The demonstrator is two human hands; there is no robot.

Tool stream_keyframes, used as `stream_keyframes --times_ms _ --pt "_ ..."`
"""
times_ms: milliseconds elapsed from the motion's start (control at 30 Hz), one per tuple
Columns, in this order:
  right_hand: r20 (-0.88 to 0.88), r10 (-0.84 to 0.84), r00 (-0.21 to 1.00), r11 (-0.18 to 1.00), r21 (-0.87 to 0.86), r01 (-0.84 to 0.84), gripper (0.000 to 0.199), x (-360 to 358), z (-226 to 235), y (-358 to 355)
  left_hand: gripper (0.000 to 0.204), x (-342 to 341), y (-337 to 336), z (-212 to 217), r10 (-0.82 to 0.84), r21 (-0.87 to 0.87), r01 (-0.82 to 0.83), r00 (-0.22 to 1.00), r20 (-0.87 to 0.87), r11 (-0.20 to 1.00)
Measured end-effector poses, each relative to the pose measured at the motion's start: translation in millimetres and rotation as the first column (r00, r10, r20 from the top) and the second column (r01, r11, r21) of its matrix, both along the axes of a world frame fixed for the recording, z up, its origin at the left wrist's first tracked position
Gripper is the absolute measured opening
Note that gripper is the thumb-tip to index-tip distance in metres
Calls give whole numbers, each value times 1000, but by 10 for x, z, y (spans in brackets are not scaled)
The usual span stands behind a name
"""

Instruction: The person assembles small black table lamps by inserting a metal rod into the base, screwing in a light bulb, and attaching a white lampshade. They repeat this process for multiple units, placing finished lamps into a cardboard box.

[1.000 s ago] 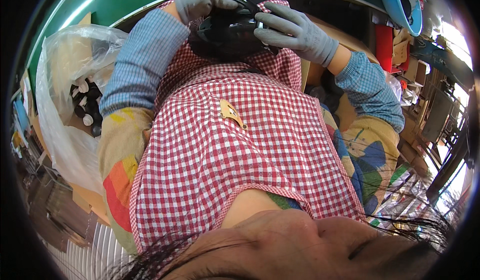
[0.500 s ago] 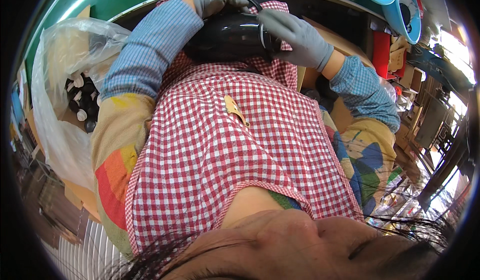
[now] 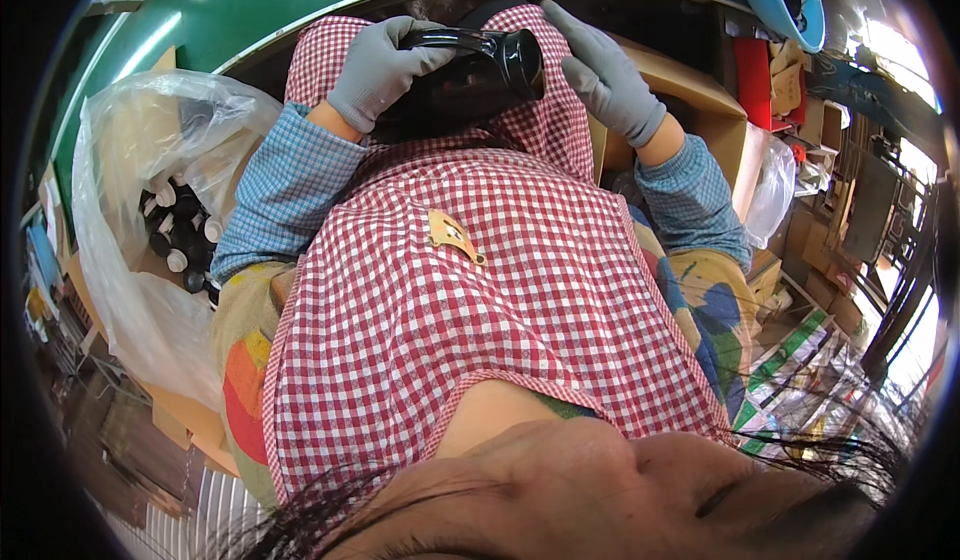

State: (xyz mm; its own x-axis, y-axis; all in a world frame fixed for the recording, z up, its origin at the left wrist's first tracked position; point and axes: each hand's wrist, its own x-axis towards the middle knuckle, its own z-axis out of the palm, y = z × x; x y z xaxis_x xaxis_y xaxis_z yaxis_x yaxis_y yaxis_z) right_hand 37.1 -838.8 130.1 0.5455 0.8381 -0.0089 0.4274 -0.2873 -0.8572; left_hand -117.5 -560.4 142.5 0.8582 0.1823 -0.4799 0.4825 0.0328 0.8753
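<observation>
A glossy black jug-like vessel (image 3: 440,102) lies tilted on its side over my lap, its round open end facing right. My left hand (image 3: 378,72), in a grey glove, is closed on the black handle along its upper side. Just to the right of the open end is my right hand (image 3: 608,85), also gloved in grey. Its fingers are stretched out and hold nothing, and a small gap parts them from the vessel. The lower left part of the vessel sinks into shadow beneath my left hand.
On my left, a clear plastic bag (image 3: 120,210) lines a carton with several black and white knob-like parts (image 3: 180,235). An open cardboard box (image 3: 690,85) stands on my right. A green tabletop (image 3: 240,10) runs along the far side; blue tubs (image 3: 812,20) sit at far right.
The vessel has turned so its open end shows more. My left hand has come nearer and grips the handle. My right hand has left the rim and opened out to the right.
</observation>
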Motion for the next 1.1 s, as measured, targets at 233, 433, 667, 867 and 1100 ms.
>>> stream_keyframes --times_ms 233,433,667,867,1100 --pt "469 273 840 962 -135 -237 94 108 262 100 38 34 -66 66 -6 -65 6 1000 0 998" --pt "-354 -78 932 868 -485 -111 92 -59 245 254 42 -38 -278 332 -36 74 40 998 -51 996" --pt "193 278 941 958 -127 -258 91 -72 179 177 45 -53 -234 283 35 -54 -34 999 18 998" --pt "-425 -161 891 979 -185 88 53 -311 -181 262 38 -155 -415 660 -335 600 170 926 173 782" --pt "-466 -16 885 998 44 41 51 81 690 760 32 -324 524 985 -350 665 242 936 31 707"
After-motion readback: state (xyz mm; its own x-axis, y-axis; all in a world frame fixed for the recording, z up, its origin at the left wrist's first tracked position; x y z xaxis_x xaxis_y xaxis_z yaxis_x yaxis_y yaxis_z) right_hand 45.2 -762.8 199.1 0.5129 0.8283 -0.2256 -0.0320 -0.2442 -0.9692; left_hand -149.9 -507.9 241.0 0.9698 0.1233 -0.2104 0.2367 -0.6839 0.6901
